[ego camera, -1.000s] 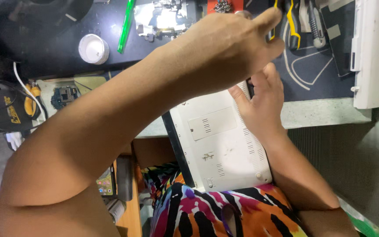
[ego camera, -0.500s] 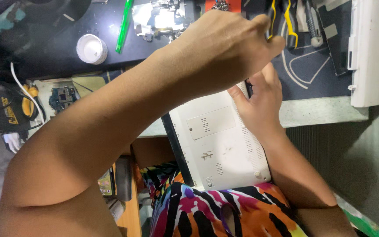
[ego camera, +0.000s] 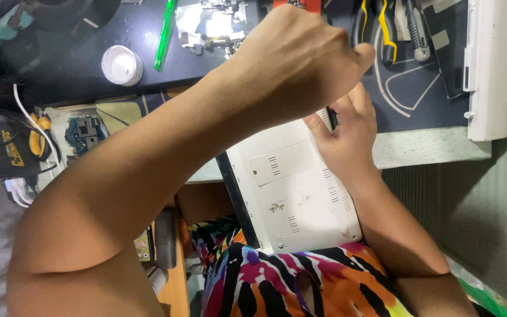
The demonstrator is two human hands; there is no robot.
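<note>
The left hand (ego camera: 300,64) is a closed fist above the white laptop (ego camera: 300,194), what it holds hidden; the right hand (ego camera: 347,138) grips the laptop's edge at two o'clock. Propped between lap and bench (ego camera: 429,147), the laptop could slip if that grip loosens.

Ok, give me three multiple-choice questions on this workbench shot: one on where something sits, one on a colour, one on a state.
1. Where does the white laptop rest?
A. flat on the floor
B. between the bench edge and the person's lap
C. on a shelf

2. What colour is the pen by the small round tub?
A. green
B. red
C. black

3. How is the left hand held?
A. flat, open
B. closed in a fist
C. out of view

Answers: 1 B, its underside faces up, leaning from bench to lap. 2 A, it is bright green. 3 B, the fingers are curled in, while the right hand grips the laptop's edge.
</note>
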